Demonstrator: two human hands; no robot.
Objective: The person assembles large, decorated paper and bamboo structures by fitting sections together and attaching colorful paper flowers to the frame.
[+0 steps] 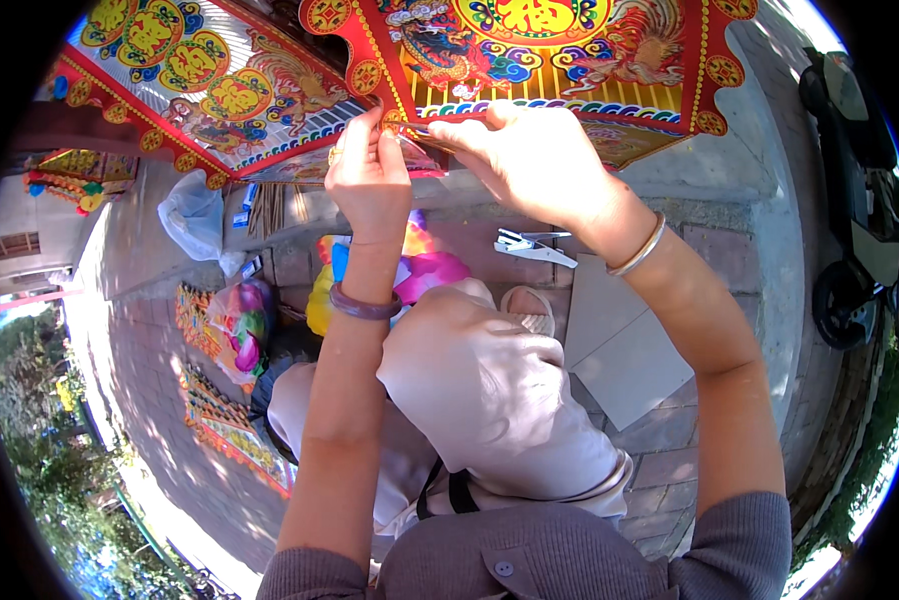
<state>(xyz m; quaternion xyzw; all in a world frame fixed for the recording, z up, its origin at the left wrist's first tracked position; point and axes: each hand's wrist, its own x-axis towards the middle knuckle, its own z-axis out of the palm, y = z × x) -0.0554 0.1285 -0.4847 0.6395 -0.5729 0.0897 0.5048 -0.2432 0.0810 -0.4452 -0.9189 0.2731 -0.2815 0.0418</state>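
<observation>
A big red and gold paper lantern [549, 70] with patterned panels and scalloped edges fills the top of the view. At the corner where two panels meet, my left hand [369, 175] pinches the lower edge with raised fingers. Just to its right, my right hand [534, 165] has its thumb and fingers pressed together at the same edge. A thin dark strip shows between the two hands; what it is I cannot tell. Below the lantern, a white plier-like tool [534, 247] lies on the pavement by my foot.
Bright coloured bundles [434, 270] lie beside my knees. A white plastic bag [193, 215] and thin sticks [267, 210] are to the left, with folded decorated panels [231, 430] nearer. A grey board [624, 345] lies at right; a parked scooter [854, 220] stands beyond.
</observation>
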